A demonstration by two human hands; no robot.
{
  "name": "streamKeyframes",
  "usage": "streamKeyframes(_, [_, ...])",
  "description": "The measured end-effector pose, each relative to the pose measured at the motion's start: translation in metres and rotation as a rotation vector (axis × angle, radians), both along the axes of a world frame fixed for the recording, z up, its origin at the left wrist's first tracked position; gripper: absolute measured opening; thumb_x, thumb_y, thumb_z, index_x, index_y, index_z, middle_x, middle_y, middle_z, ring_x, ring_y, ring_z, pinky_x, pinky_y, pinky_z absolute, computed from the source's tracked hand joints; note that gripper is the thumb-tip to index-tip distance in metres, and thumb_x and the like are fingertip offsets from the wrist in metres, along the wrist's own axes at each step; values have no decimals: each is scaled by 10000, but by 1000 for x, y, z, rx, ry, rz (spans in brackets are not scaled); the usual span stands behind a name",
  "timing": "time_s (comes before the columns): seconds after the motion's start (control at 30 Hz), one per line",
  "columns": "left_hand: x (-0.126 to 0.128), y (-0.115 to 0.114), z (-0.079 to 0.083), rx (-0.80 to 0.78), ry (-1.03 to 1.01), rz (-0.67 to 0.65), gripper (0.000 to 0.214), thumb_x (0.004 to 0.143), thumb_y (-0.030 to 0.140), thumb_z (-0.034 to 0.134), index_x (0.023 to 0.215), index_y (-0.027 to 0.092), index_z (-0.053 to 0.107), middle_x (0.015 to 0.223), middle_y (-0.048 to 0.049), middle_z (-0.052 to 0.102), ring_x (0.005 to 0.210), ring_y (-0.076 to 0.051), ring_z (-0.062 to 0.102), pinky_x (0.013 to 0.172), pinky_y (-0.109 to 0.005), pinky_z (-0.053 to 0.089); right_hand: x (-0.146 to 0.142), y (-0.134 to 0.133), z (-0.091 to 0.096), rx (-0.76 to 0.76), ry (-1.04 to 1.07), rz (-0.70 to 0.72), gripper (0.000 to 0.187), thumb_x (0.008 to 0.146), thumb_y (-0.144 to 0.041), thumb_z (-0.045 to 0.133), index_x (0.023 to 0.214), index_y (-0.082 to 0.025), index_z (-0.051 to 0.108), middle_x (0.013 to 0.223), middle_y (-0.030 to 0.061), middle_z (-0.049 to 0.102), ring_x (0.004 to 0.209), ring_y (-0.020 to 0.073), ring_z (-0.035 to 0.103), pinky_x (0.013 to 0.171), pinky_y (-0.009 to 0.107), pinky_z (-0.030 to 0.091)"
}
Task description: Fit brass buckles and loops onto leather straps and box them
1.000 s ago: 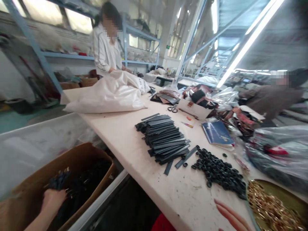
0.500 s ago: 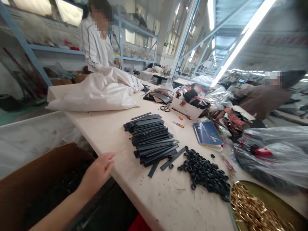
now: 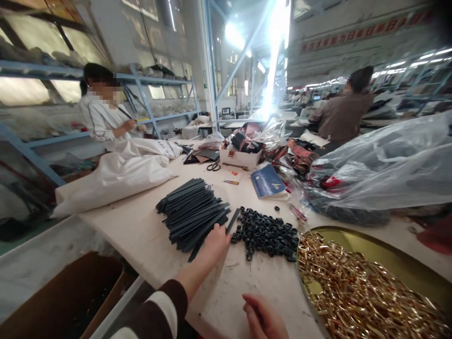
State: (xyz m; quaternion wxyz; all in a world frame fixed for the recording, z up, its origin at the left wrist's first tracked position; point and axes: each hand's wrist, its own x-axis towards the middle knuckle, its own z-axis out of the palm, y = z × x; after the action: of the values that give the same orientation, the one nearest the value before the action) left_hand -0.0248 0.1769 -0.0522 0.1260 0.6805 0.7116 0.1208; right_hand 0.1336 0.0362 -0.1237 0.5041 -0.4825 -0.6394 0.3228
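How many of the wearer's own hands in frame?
2. Left hand at the near edge of the black strips; right hand at the bottom edge, partly cut off, left of the gold tray. None left to be hidden.

Blue booklet (image 3: 269, 181), scissors (image 3: 213, 166) (near a white box (image 3: 240, 159)), pale sack (image 3: 120, 172), blue shelving (image 3: 38, 68)

Left arm (image 3: 168, 301) outstretched, left hand (image 3: 215, 244) palm down, right hand (image 3: 264, 318) lower

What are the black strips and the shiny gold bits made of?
Black strips: perhaps leather or imitation leather, fairly matte; they look thin and flat, but I can't be sure. Gold bits: probably metal with a shiny finish; they catch bright glints.
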Motion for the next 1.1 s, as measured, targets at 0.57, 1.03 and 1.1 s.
streamKeyframes(0.57, [52, 72, 4, -343, -352, 183, 256, 838, 319, 507, 1005, 128, 548, 990, -57, 575, 854, -164, 567, 743, -354, 486, 13, 2, 24, -45, -6, 163, 209, 824, -255, 442, 912, -214, 627, 831, 47, 683, 771, 171, 642, 691, 245, 511])
streamKeyframes(1.03, [26, 40, 10, -398, -1053, 276, 259, 849, 312, 492, 1026, 127, 529, 957, -52, 571, 786, -138, 567, 675, -310, 497, 11, -2, 27, -106, -52, 100, 234, 822, -261, 439, 931, -200, 636, 840, 58, 682, 791, 186, 631, 710, 283, 500])
streamKeyframes(1.1, [17, 30, 15, -375, -1173, 293, 233, 852, 305, 485, 993, 125, 529, 885, -34, 572, 708, -113, 558, 618, -272, 487, 10, -3, 27, -115, -108, 108, 240, 827, -258, 426, 940, -196, 629, 858, 65, 680, 809, 191, 627, 725, 295, 496])
